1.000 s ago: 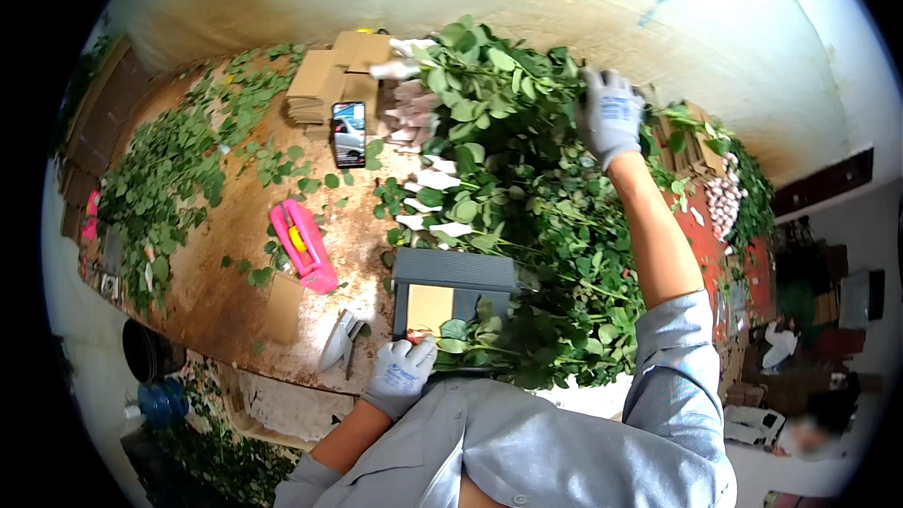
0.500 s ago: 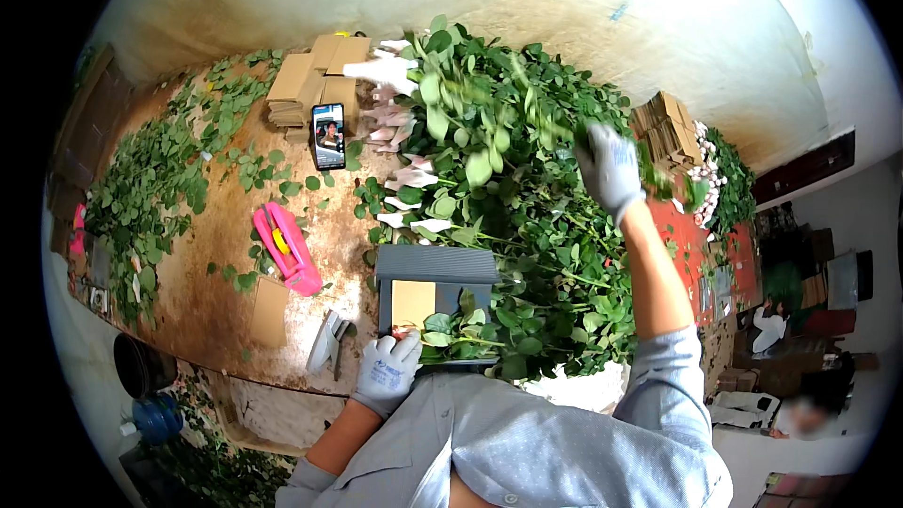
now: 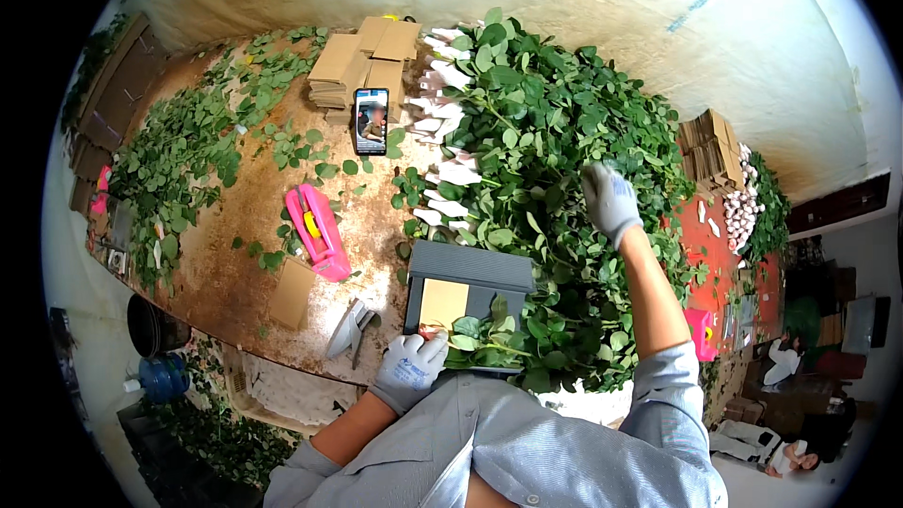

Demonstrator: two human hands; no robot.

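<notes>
My left hand (image 3: 411, 367), in a grey-white glove, is closed around the head end of a leafy rose (image 3: 486, 337). That rose lies across a dark grey tray (image 3: 470, 265) with a tan cardboard piece (image 3: 444, 302) on it; my fingers mostly hide the reddish bud. My gloved right hand (image 3: 609, 199) is over a large heap of leafy rose stems (image 3: 564, 122). Its fingers are blurred, and whether it grips a stem cannot be made out. White-sleeved flower heads (image 3: 438, 118) line the heap's left side.
A pink tape dispenser (image 3: 319, 233), a grey metal stapler-like tool (image 3: 352, 327) and a cardboard sheet (image 3: 293, 294) lie on the table. A phone (image 3: 372, 120) leans against stacked cardboard (image 3: 342, 71). Loose leaves (image 3: 179, 160) cover the left. More cardboard (image 3: 712, 150) stands right.
A sleeved rose that was blurred in motion over the heap now rests among the others. My right hand has lowered a little; my left hand keeps its place at the tray. The view has shifted.
</notes>
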